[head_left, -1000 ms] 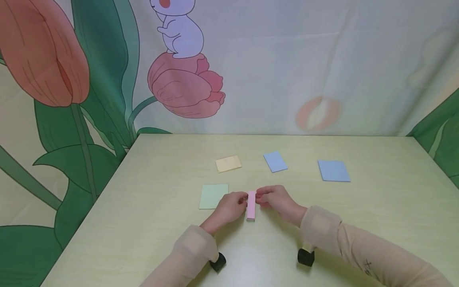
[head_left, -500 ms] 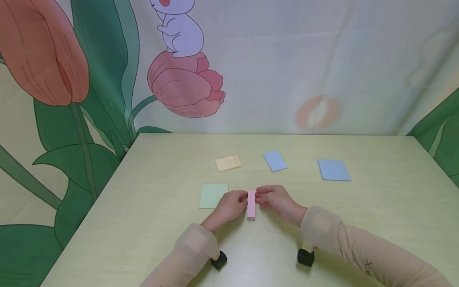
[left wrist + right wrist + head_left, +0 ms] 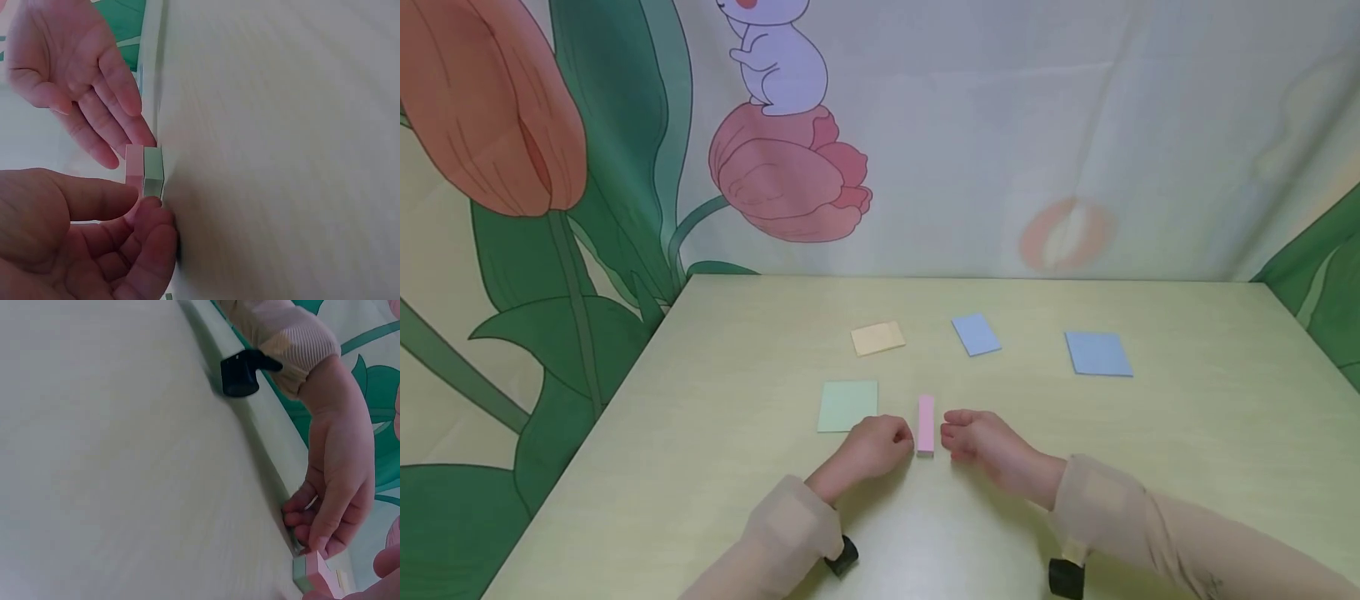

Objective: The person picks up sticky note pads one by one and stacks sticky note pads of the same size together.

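A long pink block [image 3: 926,425] lies near the table's middle, pointing away from me. It rests on a pale green block [image 3: 153,170], which shows in both wrist views. My left hand [image 3: 876,446] is just left of the stack, fingers loosely bent and a narrow gap between them and the block. On the other side my right hand [image 3: 988,443] lies with its fingers fairly straight, apart from the block. Neither hand holds anything. Behind the left hand is a flat light green square [image 3: 847,406], its near corner partly covered.
Farther back on the pale table [image 3: 737,350] lie a cream rectangle [image 3: 877,338], a small blue rectangle [image 3: 976,334] and a larger blue square [image 3: 1098,354]. A printed curtain [image 3: 940,167] hangs behind the table's far edge.
Both hands have come away from the far end of the pink block, drawing back toward me and outward, the right one farther. The stack stays in place.
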`<state>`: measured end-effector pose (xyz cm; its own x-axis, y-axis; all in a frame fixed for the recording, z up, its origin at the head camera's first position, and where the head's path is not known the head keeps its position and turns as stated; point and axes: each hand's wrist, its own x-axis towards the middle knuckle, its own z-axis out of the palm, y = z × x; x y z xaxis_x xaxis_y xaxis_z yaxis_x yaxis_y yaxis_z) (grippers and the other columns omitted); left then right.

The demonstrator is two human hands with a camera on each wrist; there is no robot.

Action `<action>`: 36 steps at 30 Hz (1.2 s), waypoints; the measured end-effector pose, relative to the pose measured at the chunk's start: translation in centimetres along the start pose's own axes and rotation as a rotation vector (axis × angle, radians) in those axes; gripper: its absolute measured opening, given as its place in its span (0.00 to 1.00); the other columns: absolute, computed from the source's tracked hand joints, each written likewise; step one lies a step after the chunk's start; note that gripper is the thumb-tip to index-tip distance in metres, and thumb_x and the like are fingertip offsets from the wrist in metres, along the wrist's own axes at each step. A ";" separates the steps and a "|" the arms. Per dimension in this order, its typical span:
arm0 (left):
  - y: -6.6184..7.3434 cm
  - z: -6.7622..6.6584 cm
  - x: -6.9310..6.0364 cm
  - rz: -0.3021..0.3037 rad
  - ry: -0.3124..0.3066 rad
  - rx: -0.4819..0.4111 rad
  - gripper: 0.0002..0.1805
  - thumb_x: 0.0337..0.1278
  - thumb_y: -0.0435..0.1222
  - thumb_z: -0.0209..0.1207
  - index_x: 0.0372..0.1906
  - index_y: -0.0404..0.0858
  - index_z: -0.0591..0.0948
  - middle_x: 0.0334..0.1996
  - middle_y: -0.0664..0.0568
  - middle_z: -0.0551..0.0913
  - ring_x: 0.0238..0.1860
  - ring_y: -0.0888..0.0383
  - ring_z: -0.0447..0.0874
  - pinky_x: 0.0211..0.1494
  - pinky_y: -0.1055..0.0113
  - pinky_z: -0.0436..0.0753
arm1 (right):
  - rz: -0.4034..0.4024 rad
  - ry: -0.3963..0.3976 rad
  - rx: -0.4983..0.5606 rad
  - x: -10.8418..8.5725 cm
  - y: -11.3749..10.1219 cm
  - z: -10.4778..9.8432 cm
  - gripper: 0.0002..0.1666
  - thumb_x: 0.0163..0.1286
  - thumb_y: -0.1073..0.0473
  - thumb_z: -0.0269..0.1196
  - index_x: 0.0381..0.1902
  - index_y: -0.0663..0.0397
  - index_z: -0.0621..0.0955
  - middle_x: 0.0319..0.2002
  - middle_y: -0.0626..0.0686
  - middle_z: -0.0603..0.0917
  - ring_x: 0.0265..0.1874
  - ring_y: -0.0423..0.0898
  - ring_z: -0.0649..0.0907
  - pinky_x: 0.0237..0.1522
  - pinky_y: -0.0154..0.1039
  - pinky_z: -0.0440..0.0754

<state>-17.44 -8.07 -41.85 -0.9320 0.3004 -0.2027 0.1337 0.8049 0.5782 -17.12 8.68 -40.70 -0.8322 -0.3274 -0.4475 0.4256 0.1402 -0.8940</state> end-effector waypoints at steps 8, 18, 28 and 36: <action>0.0 0.1 -0.3 0.048 0.011 0.039 0.07 0.53 0.32 0.51 0.27 0.37 0.79 0.25 0.53 0.76 0.24 0.61 0.68 0.27 0.72 0.67 | 0.012 -0.096 0.107 -1.3 0.3 0.8 0.33 0.59 0.73 0.43 0.63 0.75 0.51 0.64 0.70 0.55 0.63 0.61 0.58 0.63 0.53 0.56; 0.3 0.2 -0.6 0.050 0.000 0.035 0.05 0.53 0.31 0.52 0.28 0.36 0.78 0.24 0.52 0.75 0.24 0.60 0.67 0.25 0.72 0.66 | 0.022 -0.105 0.126 -1.5 0.3 0.9 0.30 0.63 0.70 0.42 0.63 0.74 0.51 0.64 0.69 0.54 0.63 0.61 0.57 0.63 0.54 0.53; 0.2 0.2 -0.2 0.039 0.009 0.015 0.06 0.54 0.31 0.51 0.32 0.35 0.79 0.29 0.50 0.79 0.26 0.59 0.69 0.28 0.70 0.70 | 0.009 -0.087 0.107 -1.2 0.2 0.7 0.31 0.64 0.70 0.43 0.63 0.75 0.51 0.64 0.69 0.55 0.63 0.61 0.59 0.63 0.54 0.53; 0.0 0.1 1.3 0.054 0.083 -0.064 0.17 0.56 0.28 0.45 0.51 0.30 0.73 0.42 0.43 0.79 0.38 0.54 0.74 0.43 0.61 0.75 | 0.008 -0.022 0.055 0.6 -0.6 0.1 0.29 0.67 0.65 0.40 0.63 0.72 0.51 0.64 0.68 0.56 0.63 0.60 0.60 0.63 0.52 0.55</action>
<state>-18.62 -7.62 -42.14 -0.9490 0.2972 -0.1053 0.1653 0.7534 0.6365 -17.87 8.32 -40.43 -0.8212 -0.3469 -0.4531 0.4512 0.0912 -0.8877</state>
